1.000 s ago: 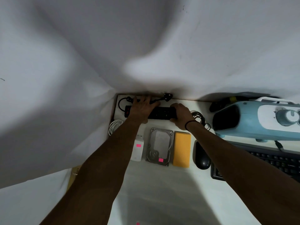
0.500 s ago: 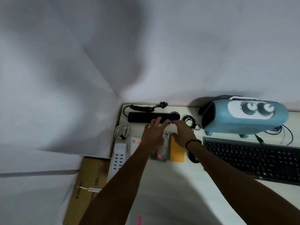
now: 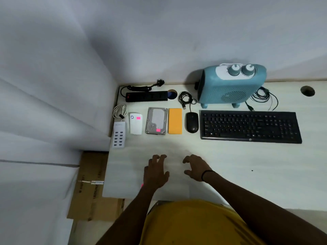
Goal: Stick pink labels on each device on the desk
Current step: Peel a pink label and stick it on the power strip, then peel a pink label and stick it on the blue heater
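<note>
Hands over bare desk (image 3: 247, 174), near edge: left hand (image 3: 155, 171) and right hand (image 3: 195, 167) both loose, fingers curled, empty. Pink labels visible on white adapter (image 3: 135, 123) and hard drive (image 3: 156, 120). Pink scrap (image 3: 142, 185) beside left wrist.

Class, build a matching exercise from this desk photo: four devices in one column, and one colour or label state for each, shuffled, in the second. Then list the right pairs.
Column 1
1. hard drive
2. power bank
3. fan heater
4. mouse

Column 2
A. blue, with two knobs
B. black, no pink label visible
C. metal, pink label at its near edge
D. yellow, no pink label visible

Pairs: 1-C, 2-D, 3-A, 4-B
</note>
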The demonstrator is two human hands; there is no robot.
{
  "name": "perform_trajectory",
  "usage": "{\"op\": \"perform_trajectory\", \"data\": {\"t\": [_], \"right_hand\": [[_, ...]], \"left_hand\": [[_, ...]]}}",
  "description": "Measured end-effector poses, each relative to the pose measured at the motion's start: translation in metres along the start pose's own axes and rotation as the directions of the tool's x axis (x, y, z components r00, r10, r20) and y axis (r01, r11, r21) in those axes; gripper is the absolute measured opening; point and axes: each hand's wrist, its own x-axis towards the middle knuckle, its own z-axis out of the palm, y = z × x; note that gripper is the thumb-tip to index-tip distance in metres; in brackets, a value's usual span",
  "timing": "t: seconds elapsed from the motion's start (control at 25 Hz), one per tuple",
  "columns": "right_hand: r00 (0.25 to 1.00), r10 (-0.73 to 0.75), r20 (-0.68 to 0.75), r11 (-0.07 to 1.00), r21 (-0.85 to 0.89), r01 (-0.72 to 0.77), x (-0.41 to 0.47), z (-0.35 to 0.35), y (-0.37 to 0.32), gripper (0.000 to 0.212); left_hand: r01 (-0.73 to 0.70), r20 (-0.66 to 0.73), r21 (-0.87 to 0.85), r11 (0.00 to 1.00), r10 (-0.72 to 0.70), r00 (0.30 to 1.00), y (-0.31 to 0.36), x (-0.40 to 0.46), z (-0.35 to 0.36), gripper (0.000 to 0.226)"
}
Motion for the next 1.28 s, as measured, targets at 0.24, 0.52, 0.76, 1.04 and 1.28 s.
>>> {"op": "perform_trajectory", "data": {"t": [0.24,0.52,0.76,1.04,1.28], "right_hand": [[0.968,-0.249,0.031,0.962,-0.107,0.251,-0.004,0.043,-0.055,0.054],[0.954,-0.265,0.143,0.896,-0.329,0.299,0.005,0.083,-0.095,0.096],[0.983,-0.156,0.098,0.927,-0.328,0.179,0.015,0.087,-0.094,0.083],[0.994,-0.024,0.11,0.999,-0.024,0.027,0.027,0.054,-0.092,0.021],[0.996,0.053,0.072,0.823,0.562,-0.084,0.016,-0.025,-0.092,0.021]], "left_hand": [[0.354,-0.027,-0.155,0.922,-0.362,0.932,-0.047,-0.055,0.021,0.084],[0.485,0.045,-0.492,0.723,-0.536,0.843,-0.06,-0.067,0.04,0.102],[0.489,0.087,-0.681,0.545,-0.603,0.793,-0.068,-0.065,0.038,0.077],[0.504,0.145,-0.749,0.431,-0.635,0.759,-0.064,-0.046,0.018,0.075],[0.265,0.242,-0.964,-0.014,-0.454,0.858,-0.036,-0.014,-0.048,0.028]]}}
